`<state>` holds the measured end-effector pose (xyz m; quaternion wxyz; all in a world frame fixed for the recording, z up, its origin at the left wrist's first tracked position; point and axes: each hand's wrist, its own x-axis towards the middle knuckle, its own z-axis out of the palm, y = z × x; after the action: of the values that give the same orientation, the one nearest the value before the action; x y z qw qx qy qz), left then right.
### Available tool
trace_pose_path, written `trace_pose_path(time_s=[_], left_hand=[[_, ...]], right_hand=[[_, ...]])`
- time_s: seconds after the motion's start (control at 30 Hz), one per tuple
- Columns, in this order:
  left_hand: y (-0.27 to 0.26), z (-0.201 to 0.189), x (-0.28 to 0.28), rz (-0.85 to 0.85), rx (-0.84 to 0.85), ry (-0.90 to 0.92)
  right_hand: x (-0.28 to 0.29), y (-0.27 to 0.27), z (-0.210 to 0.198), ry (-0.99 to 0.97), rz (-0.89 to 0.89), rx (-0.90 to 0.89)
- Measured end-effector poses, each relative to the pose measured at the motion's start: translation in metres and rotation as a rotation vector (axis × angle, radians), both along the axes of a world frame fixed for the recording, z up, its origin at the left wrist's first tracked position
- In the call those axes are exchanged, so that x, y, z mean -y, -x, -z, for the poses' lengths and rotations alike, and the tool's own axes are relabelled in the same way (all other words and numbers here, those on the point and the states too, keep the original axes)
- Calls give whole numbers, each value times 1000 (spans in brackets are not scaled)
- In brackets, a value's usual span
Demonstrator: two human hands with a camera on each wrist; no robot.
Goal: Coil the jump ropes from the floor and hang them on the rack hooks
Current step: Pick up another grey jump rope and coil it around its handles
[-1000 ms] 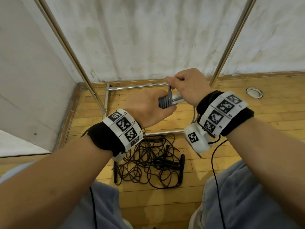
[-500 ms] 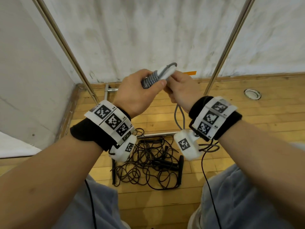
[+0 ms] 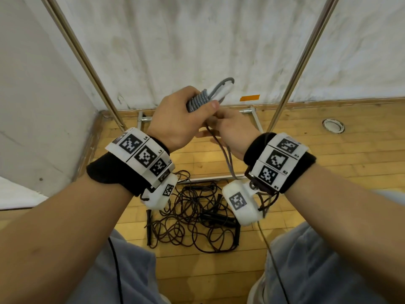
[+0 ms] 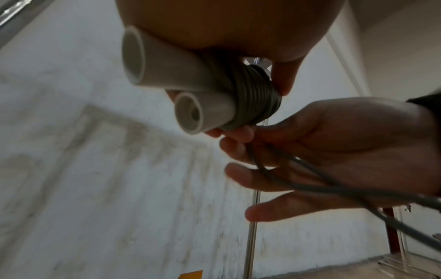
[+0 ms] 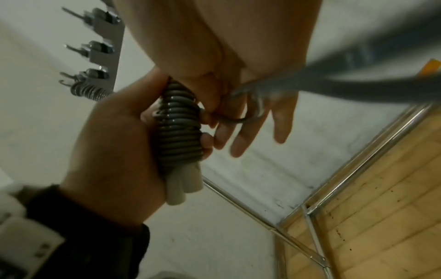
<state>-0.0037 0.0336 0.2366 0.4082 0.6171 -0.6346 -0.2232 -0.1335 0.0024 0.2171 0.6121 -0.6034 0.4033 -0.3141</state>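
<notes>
A grey jump rope (image 3: 198, 102) is wound in tight turns round its two white handles (image 4: 167, 69). My left hand (image 3: 175, 121) grips this bundle at chest height, handle tips pointing up toward the wall. Just below it my right hand (image 3: 230, 130) pinches the loose grey loop (image 3: 228, 159) between thumb and forefinger, its other fingers spread. The loop trails down past my right wrist. In the right wrist view the coil (image 5: 179, 128) sits in the left hand's palm. A tangle of black jump ropes (image 3: 192, 216) lies on the wooden floor between my knees.
Two slanted steel rack posts (image 3: 293, 73) (image 3: 87, 62) rise from base bars (image 3: 210, 178) on the floor. A plate of rack hooks (image 5: 95, 49) shows up left, its lowest hook carrying a coil. The walls meet in a corner at left. A round floor cap (image 3: 333, 126) lies at the right.
Both hands have lifted the grey bundle up toward the wall. The right hand left the top of the bundle and now pinches the loose loop beneath it.
</notes>
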Motion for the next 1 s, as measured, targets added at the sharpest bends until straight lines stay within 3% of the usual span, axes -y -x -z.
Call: trace_pose_path(time_s=[0.07,0.2,0.57,0.83,1.0], left_hand=[[-2,-4,2,-18,-79,12],[-8,-8,5,-15,-245,-27],[-18,-6,7,39,-165,-127],[-20,-5,8,21,-18,-36],[-24,-2,8,-17,18,-10]], right_hand=[[-1,-1,-2,-50,-36,30],[0,-2,2,66,-62,-92],[2,4,6,364,-97,-506],[-1,-2,13,390,23,-344],[-5,-3,14,527,53,-394]])
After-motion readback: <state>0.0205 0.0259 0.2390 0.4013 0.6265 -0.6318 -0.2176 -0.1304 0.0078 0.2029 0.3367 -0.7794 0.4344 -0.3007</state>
